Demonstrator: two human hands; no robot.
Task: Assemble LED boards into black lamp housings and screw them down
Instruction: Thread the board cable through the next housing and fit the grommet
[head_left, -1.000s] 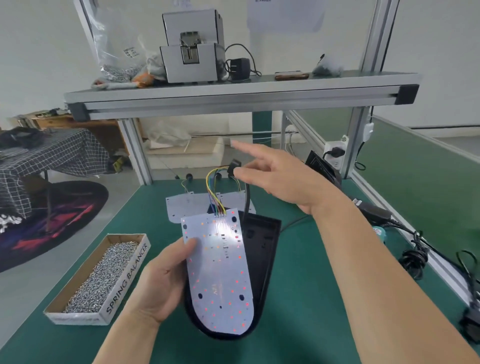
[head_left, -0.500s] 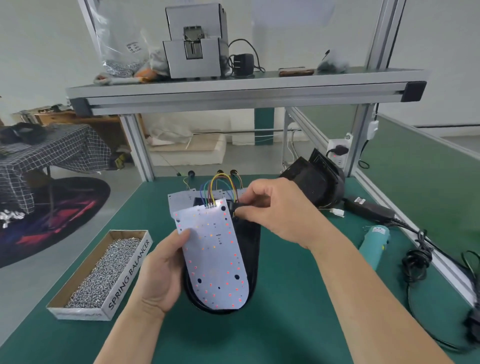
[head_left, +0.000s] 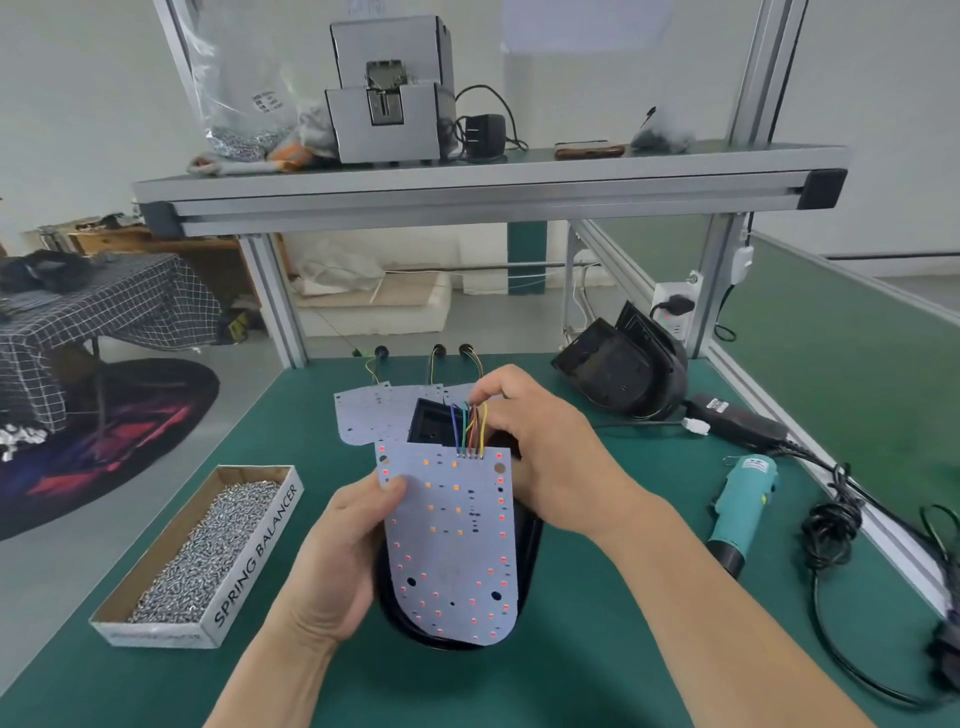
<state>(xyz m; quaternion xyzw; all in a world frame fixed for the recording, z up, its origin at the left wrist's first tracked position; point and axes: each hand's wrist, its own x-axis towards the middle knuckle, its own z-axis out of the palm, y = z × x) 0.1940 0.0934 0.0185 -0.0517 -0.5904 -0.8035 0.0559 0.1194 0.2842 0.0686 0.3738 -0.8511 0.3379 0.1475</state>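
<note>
A white LED board (head_left: 453, 540) with orange and red dots lies over a black lamp housing (head_left: 530, 545), both held above the green bench. My left hand (head_left: 332, 561) grips the board's left edge and the housing, thumb on the board's face. My right hand (head_left: 540, 441) pinches the bundle of coloured wires (head_left: 470, 428) that rises from the board's top edge, fingers curled round them. More white LED boards (head_left: 363, 415) lie flat behind, partly hidden.
A cardboard box of screws (head_left: 208, 551) sits at the left. A teal electric screwdriver (head_left: 743, 504) and black cables (head_left: 831, 525) lie at the right. Stacked black housings (head_left: 623, 374) stand at the back right. A shelf beam (head_left: 467, 192) crosses overhead.
My right hand came back from a far reach, took the wires at the board's top and pulled them straight up. The board and housing shifted slightly towards me in my left hand.
</note>
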